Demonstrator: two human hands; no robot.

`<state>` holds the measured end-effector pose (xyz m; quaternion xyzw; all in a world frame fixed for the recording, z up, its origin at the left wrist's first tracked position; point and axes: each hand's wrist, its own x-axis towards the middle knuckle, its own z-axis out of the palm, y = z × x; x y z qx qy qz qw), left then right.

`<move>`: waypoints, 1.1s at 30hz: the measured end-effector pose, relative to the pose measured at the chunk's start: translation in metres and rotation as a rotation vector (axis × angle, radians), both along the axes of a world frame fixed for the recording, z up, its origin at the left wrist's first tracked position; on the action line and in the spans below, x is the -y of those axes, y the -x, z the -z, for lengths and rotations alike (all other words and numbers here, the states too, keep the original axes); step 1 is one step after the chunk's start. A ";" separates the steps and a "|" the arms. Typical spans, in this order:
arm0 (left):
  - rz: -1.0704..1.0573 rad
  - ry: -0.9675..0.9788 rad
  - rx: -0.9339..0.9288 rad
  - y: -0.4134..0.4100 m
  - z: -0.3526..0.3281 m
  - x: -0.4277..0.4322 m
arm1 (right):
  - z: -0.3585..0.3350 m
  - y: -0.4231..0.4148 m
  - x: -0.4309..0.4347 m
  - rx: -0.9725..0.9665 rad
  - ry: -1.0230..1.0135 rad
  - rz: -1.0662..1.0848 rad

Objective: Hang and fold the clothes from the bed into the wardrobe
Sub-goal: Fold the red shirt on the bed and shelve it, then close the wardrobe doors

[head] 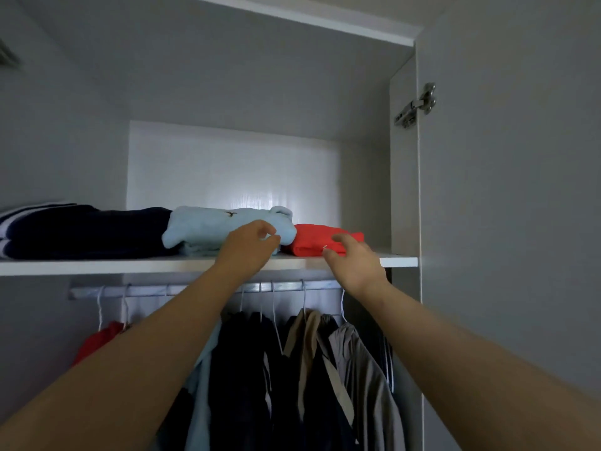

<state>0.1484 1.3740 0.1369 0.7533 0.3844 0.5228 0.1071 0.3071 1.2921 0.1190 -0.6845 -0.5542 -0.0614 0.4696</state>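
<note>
Shelved: folded red cloth garment (312,237), white wardrobe shelf (97,266)
Hands: right hand (354,265) released, resting on it; left hand (250,247) unclear
Remaining: cannot tell

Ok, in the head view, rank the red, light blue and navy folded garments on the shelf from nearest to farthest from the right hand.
1. Red folded garment: right end of the white shelf, directly at the right hand.
2. Light blue folded garment: middle, left of the red one.
3. Navy folded garment with white stripes: far left.
</note>
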 end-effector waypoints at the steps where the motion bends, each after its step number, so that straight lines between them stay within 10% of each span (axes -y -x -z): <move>1: 0.000 0.007 0.009 0.004 0.006 0.013 | 0.004 0.004 0.013 0.001 -0.002 -0.016; 26: -0.498 -0.100 0.061 0.285 0.050 0.260 | 0.037 0.275 0.164 -0.107 -0.086 -0.625; 33: -0.806 -0.642 -0.346 0.363 0.055 0.299 | 0.043 0.366 0.161 -0.130 -0.016 -0.679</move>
